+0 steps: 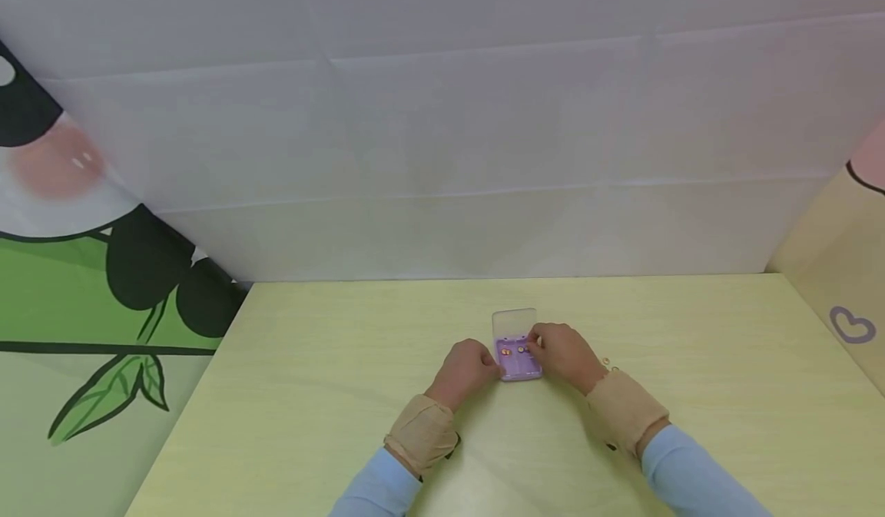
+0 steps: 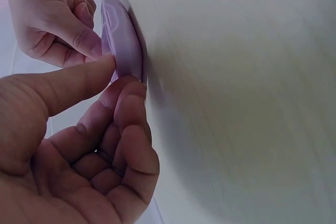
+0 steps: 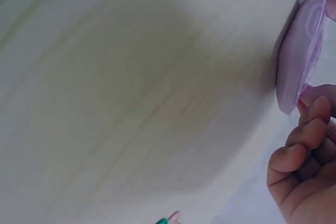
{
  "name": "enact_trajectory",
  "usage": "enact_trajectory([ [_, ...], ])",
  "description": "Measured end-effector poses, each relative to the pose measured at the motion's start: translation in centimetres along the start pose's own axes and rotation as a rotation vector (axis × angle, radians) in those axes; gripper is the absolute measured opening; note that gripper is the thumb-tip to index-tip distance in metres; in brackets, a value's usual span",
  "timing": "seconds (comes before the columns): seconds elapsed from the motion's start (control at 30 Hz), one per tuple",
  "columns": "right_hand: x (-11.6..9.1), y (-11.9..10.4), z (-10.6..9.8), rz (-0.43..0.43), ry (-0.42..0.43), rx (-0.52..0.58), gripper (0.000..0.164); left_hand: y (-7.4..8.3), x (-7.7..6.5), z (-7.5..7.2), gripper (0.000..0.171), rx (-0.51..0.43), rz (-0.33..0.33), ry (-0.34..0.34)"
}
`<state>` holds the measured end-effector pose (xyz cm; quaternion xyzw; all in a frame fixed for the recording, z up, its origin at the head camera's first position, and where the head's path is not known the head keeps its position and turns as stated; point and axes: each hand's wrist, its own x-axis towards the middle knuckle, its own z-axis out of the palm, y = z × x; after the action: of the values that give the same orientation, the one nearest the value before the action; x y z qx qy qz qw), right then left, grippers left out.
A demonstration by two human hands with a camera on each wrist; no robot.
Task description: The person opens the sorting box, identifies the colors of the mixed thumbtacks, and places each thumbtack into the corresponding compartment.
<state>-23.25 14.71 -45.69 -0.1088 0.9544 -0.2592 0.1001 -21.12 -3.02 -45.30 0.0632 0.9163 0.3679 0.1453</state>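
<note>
A small purple compartment box (image 1: 521,369) lies on the table with its clear lid (image 1: 514,322) raised at the back. A few tiny gold-coloured pieces (image 1: 507,352) sit in its far compartments. My left hand (image 1: 468,371) pinches the box's near left edge; in the left wrist view the thumb is on the rim of the purple box (image 2: 126,45) and the index finger is beneath. My right hand (image 1: 561,352) reaches over the far right part, thumb and index finger close together at the compartments. Those fingertips are partly hidden by the box wall in the right wrist view, and I cannot tell what they hold.
A small gold ring-like piece (image 1: 605,361) lies on the pale yellow table (image 1: 332,363) beside my right wrist. A tiny green and pink object (image 3: 169,219) shows at the bottom of the right wrist view. A white sheet (image 1: 442,156) hangs behind the table.
</note>
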Motion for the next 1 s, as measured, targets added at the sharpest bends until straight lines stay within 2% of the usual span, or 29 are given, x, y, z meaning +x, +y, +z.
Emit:
enact_trajectory([
  [0.23, -0.6, 1.2, -1.5, -0.026, 0.038, 0.017, 0.015, 0.1, 0.2, 0.1, 0.019, -0.004, 0.011, 0.015],
  [0.47, -1.5, 3.6, -3.0, -0.015, 0.059, 0.012, 0.015, 0.3, 0.3, 0.2, 0.018, 0.009, -0.007, 0.013],
  [0.8, -3.5, 6.6, -5.4, 0.024, 0.022, 0.062, 0.021, 0.7, 0.7, -0.1, 0.017, 0.014, -0.013, 0.018],
  [1.0, -4.3, 8.1, -6.3, 0.030, 0.025, 0.025, 0.021, 0.8, 0.9, -0.1, 0.018, -0.001, -0.038, 0.018],
])
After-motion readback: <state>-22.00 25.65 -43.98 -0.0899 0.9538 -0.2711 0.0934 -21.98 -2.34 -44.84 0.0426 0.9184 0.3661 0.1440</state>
